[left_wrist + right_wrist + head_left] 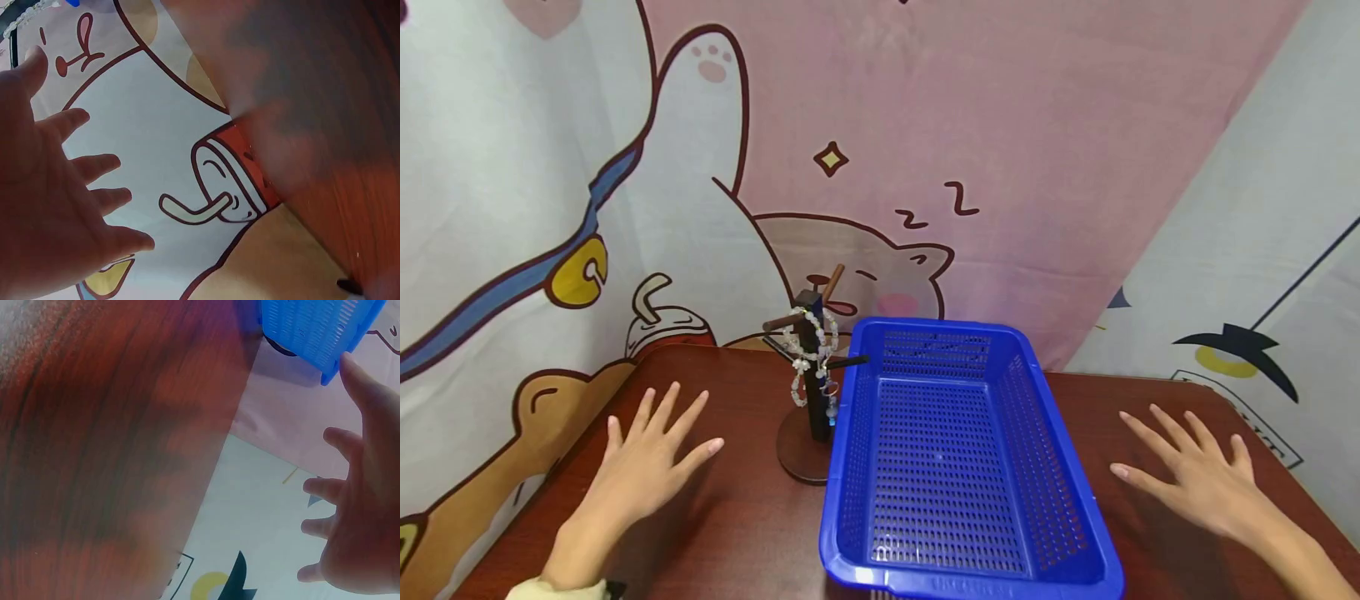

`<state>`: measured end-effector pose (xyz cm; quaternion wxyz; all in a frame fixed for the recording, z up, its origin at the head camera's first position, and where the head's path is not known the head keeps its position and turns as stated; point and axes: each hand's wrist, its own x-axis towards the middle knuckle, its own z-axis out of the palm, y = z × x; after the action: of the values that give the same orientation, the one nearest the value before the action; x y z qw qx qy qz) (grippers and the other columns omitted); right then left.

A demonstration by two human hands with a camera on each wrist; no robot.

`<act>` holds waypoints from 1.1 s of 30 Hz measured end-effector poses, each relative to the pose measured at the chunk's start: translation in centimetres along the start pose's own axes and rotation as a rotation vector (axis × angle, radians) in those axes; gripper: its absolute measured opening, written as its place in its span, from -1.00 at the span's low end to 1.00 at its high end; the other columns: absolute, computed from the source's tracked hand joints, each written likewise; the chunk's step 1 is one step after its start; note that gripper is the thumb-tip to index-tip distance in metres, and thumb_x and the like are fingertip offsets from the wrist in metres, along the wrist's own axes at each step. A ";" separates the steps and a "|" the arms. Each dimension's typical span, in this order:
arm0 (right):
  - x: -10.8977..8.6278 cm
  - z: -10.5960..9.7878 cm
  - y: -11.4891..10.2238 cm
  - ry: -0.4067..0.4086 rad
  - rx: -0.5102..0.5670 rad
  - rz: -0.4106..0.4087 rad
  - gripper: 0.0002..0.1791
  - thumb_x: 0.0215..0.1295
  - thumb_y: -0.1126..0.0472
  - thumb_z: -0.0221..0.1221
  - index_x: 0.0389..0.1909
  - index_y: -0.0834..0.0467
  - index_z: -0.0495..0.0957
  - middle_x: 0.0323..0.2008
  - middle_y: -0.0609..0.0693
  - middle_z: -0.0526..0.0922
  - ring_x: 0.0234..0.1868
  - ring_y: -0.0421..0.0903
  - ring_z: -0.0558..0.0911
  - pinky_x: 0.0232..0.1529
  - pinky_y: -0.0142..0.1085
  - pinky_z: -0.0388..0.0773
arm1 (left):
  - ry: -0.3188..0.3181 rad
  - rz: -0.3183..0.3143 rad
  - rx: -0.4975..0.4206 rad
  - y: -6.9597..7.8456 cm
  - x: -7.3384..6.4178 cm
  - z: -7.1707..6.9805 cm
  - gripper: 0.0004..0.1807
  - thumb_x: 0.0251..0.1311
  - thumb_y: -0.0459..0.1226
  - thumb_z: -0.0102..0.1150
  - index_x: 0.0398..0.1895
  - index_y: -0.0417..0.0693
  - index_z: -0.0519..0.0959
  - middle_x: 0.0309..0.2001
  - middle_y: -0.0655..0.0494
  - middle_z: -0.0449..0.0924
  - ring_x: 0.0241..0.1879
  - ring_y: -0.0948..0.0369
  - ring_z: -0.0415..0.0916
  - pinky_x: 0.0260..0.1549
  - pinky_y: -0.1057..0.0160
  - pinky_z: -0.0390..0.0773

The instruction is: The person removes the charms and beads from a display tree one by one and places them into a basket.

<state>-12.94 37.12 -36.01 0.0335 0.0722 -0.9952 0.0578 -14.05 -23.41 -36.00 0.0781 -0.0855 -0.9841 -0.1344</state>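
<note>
My left hand hovers over the left part of the table with its fingers spread and nothing in it. On the right, my right hand is likewise spread and holds nothing. Between them stands a blue plastic basket with perforated walls and floor, nothing lying inside. Just left of the basket is a dark wooden stand with a round base and several pegs. Beaded bracelets, pale and clear, hang from its pegs, one with a blue charm. In the left wrist view, the spread left hand shows its palm side.
The reddish-brown wooden table meets a cloth backdrop printed with cartoon animals at its back and sides. The basket's left rim overlaps the stand's base in the head view.
</note>
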 end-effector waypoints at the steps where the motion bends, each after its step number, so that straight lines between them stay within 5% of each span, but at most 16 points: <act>1: 0.1 -0.1 0.0 0.002 -0.001 -0.004 -0.13 0.19 -0.31 0.00 0.42 -0.14 -0.15 0.33 0.32 -0.05 0.27 0.46 -0.22 -0.06 0.43 -0.54 | 0.007 0.004 -0.020 0.0 0.2 0.0 -0.22 0.20 0.23 -0.14 0.40 0.07 0.06 0.36 -0.28 -0.10 0.34 -0.21 -0.34 0.01 -0.44 -0.36; 9: 0.6 -1.7 -0.6 0.014 0.014 -0.039 -0.10 0.13 -0.30 0.08 0.41 -0.07 -0.04 0.21 0.34 0.21 0.17 0.41 0.08 -0.12 0.41 -0.17 | 0.124 0.063 -0.170 1.2 2.6 -0.5 -0.41 0.24 -0.07 0.06 0.21 -0.27 0.31 0.10 -0.34 0.36 0.11 -0.23 0.26 -0.02 -0.26 0.21; 13: 1.0 -2.8 -1.1 -0.020 0.104 -0.054 -0.15 0.15 -0.23 0.11 0.37 0.06 0.08 0.16 0.37 0.29 0.09 0.41 0.20 -0.25 0.29 0.00 | 0.153 0.079 -0.311 2.2 4.2 -1.0 -0.55 0.25 -0.18 0.07 0.12 -0.28 0.41 -0.07 -0.24 0.53 -0.03 -0.16 0.42 -0.09 -0.15 0.33; 22: 2.1 -4.9 -3.4 -0.062 0.238 -0.148 -0.35 0.24 -0.11 0.10 0.27 0.12 0.24 0.06 0.23 0.47 0.05 0.26 0.42 -0.12 0.16 0.26 | 0.037 -0.006 -0.693 4.1 7.7 -2.3 -0.60 0.33 -0.13 -0.05 0.11 -0.18 0.42 -0.14 -0.10 0.57 -0.16 0.04 0.51 -0.20 0.09 0.50; 25: 2.7 -5.9 -4.5 -0.055 0.261 -0.187 -0.40 0.26 -0.07 0.10 0.24 0.13 0.29 -0.02 0.11 0.54 -0.02 0.13 0.51 -0.22 -0.01 0.44 | 0.029 -0.024 -0.744 4.6 8.5 -2.5 -0.60 0.33 -0.15 -0.05 0.10 -0.23 0.42 -0.12 -0.14 0.56 -0.14 0.02 0.51 -0.18 0.11 0.51; 33: 4.5 -8.7 -7.9 -0.086 0.328 -0.291 -0.55 0.30 0.01 0.08 0.17 0.04 0.37 -0.13 -0.06 0.61 -0.12 -0.12 0.57 -0.27 -0.23 0.49 | 0.031 -0.049 -0.808 5.4 9.5 -2.2 -0.61 0.33 -0.20 -0.04 0.05 -0.33 0.41 -0.16 -0.20 0.55 -0.16 -0.02 0.52 -0.22 0.15 0.52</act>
<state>-15.74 29.80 -26.22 -0.0131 0.2219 -0.9521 0.2102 -21.99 -17.50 -30.89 0.0501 -0.0838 -0.8526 -0.5133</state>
